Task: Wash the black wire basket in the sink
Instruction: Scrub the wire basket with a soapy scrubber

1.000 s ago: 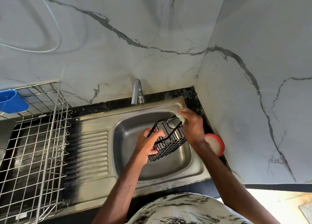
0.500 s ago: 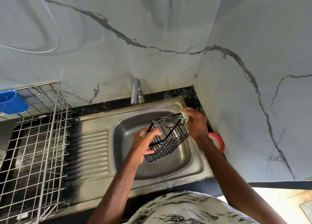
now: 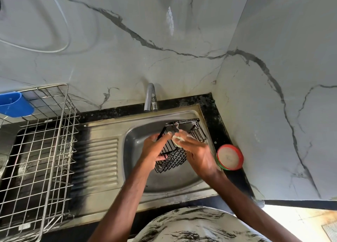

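Note:
The black wire basket [image 3: 184, 143] is held tilted above the steel sink [image 3: 138, 137] bowl, its far rim near the sink's back right corner. My left hand [image 3: 155, 150] grips the basket's left side, thumb under it and fingers over the wires. My right hand [image 3: 197, 152] holds a pale soapy sponge [image 3: 177, 138] and presses it against the basket's middle wires. Foam clings to the basket's top rim. Most of the sponge is hidden by my fingers.
The tap [image 3: 150, 97] stands behind the bowl with no water running. A red-rimmed round dish of soap [image 3: 229, 157] sits on the black counter to the right. A steel wire dish rack [image 3: 36, 141] with a blue cup [image 3: 15, 105] stands left of the ribbed drainboard.
My right hand with the sponge has moved from the basket's far right rim to its middle, close to my left hand. The basket has shifted slightly right and back.

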